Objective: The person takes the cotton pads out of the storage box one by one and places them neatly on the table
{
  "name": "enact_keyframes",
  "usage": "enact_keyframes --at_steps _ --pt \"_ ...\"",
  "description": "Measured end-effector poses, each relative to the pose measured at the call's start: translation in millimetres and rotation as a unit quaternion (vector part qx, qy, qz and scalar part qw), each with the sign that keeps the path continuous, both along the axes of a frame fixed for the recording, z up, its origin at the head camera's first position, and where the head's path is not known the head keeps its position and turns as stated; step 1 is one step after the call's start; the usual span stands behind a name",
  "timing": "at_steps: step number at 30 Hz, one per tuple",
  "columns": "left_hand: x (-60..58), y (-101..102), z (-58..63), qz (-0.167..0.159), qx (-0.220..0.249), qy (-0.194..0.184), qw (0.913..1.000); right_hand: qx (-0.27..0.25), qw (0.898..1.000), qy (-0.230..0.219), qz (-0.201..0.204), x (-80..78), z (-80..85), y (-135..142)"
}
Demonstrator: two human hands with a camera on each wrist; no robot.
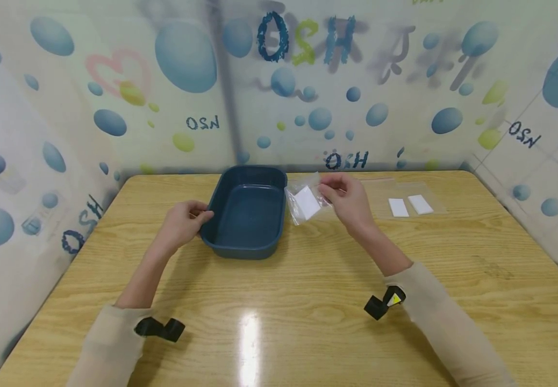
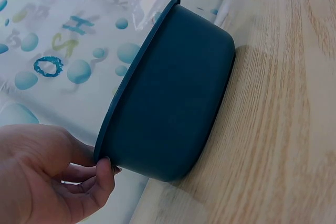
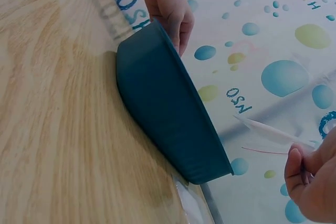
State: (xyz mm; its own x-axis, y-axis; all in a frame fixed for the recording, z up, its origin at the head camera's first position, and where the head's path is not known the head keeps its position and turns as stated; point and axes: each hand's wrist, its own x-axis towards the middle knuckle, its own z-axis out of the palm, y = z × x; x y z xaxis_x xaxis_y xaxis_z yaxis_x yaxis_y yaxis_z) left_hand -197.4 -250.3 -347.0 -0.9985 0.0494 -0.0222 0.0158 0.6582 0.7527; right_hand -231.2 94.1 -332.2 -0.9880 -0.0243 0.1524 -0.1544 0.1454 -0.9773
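A dark blue plastic basin (image 1: 245, 252) stands on the wooden table, its inside bare in the head view. My left hand (image 1: 182, 223) pinches the basin's left rim; in the left wrist view the thumb and fingers of that hand (image 2: 47, 174) meet at the rim's edge. Just off the basin's right side, my right hand (image 1: 349, 201) pinches the edge of a clear zip bag (image 1: 298, 212) with a white flat rectangle (image 1: 307, 202) inside. Seen from the right wrist, the bag (image 3: 270, 132) is held up above the table, near the rim.
Two more white rectangles (image 1: 398, 207) (image 1: 420, 204) lie in clear bags (image 1: 380, 189) on the table's back right. The wooden tabletop (image 1: 279, 301) ends against a wall (image 1: 308, 107) with painted bubbles. Each sleeve (image 1: 114, 333) carries a black wrist camera (image 1: 160, 328).
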Motion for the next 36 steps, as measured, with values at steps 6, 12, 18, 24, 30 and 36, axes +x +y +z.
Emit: enact_keyframes --at_steps 6,12,18,24,30,36 --pt "-0.2 -0.8 -1.2 -0.001 -0.004 0.001 1.0000 0.008 1.000 0.001 0.008 1.6 -8.6 6.6" --pt "0.7 -0.6 -0.9 0.000 -0.004 0.001 1.0000 0.016 1.000 0.004 0.019 3.8 -15.3 11.0" --pt "1.7 1.3 1.0 -0.002 0.000 -0.001 1.0000 0.032 0.999 0.002 0.010 3.7 -21.7 14.5" --pt "2.2 2.5 2.4 -0.002 0.001 -0.006 1.0000 0.053 0.999 -0.009 0.012 4.7 -25.0 17.9" --pt "1.1 1.4 0.6 -0.001 -0.002 -0.005 1.0000 0.049 0.998 -0.026 0.019 7.1 -31.5 21.1" --pt "0.9 0.8 -0.7 0.001 -0.001 -0.004 1.0000 0.080 0.995 -0.051 0.022 11.2 -39.4 27.3"
